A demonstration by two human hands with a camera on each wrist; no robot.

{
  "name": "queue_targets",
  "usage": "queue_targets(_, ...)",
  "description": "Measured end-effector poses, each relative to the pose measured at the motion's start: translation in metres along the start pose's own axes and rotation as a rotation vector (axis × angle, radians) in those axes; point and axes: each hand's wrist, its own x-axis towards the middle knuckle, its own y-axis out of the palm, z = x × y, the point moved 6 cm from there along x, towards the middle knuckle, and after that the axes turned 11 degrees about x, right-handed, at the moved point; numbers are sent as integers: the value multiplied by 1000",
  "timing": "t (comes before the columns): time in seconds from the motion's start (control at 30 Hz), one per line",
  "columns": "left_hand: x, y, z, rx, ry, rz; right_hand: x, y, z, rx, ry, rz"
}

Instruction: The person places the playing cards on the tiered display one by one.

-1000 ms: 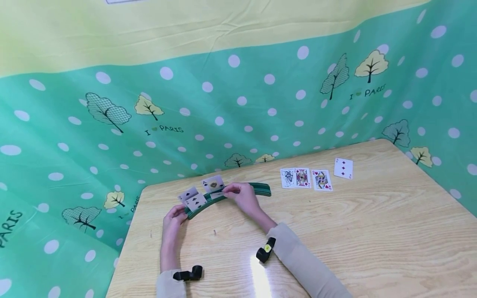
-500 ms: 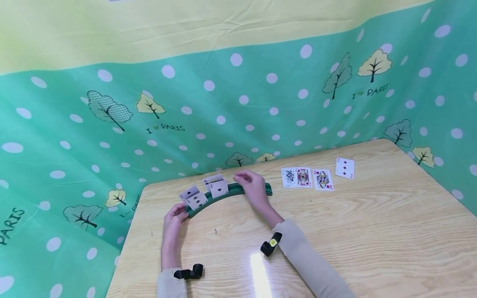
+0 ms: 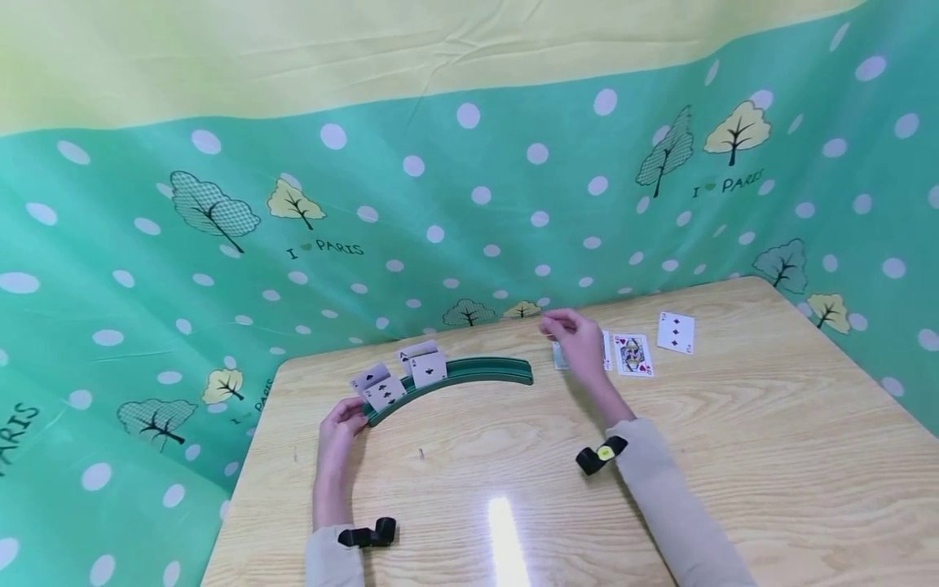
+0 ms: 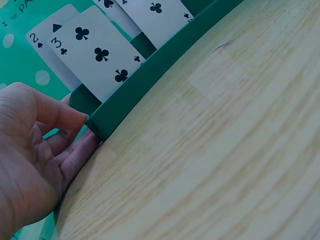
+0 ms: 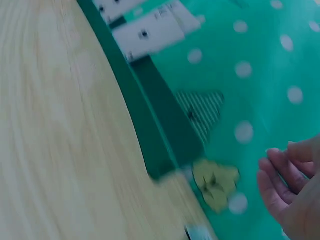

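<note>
My left hand (image 3: 340,430) grips the left end of a curved green card holder (image 3: 480,371). In the left wrist view its thumb and fingers close around the holder's end. A two of spades (image 4: 37,45) stands behind a three of clubs (image 4: 97,52) in the slots there. Further along the holder, an ace of spades (image 3: 416,350) is behind a club card (image 3: 429,371). My right hand (image 3: 583,346) hovers over the table beyond the holder's right end, fingers loosely bent and holding nothing. It partly covers a pair of face-up cards (image 3: 560,359).
A queen of hearts (image 3: 632,356) and a three of diamonds (image 3: 676,333) lie face up on the wooden table (image 3: 455,473), right of my right hand. A green polka-dot curtain (image 3: 352,310) hangs along the table's back edge.
My right hand has let go of the club card, which now stands in the holder, and has moved right towards the loose cards. My left hand stays on the holder's end.
</note>
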Motion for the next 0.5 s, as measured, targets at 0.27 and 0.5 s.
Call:
queue_targets(0.27, 0, 1, 0, 3, 4, 16, 4, -44, -21, -407, 25, 226)
queue_targets(0.5, 0, -1, 0, 4, 10, 10, 1, -41, -40, -641, 40, 463)
